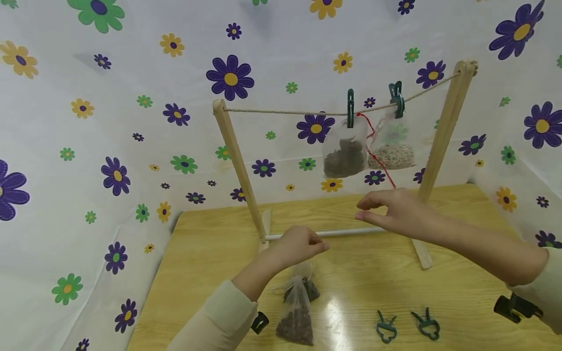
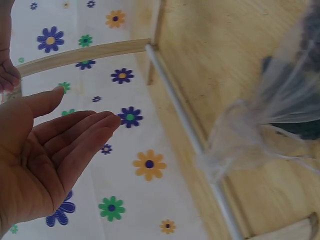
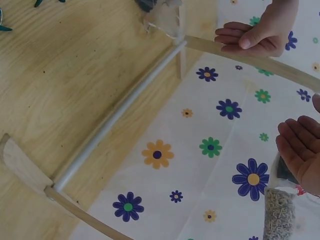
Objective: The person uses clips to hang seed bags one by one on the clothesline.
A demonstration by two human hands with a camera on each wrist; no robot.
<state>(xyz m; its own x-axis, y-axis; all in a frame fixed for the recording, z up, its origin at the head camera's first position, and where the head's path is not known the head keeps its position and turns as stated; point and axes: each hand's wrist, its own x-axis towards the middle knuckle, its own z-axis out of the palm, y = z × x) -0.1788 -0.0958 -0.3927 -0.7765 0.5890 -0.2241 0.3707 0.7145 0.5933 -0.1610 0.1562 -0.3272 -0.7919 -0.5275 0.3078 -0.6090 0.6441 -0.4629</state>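
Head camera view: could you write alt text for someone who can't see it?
A person's left hand and right hand hover, empty, near a wooden frame whose string carries two filled bags hung by clips. More bags and two loose clips rest on the table below.

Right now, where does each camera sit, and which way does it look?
Head: on the person's head, facing forward and down; shows wooden frame, rope, both sleeves, left hand and right hand.
Left wrist: on the left wrist, looking past the left hand at the white bar and a tied bag; some of the right hand shows.
Right wrist: on the right wrist, looking past the right hand at table and flowered backdrop; the left hand shows too.
Shared: both wrist views show the white bar and flowered backdrop.
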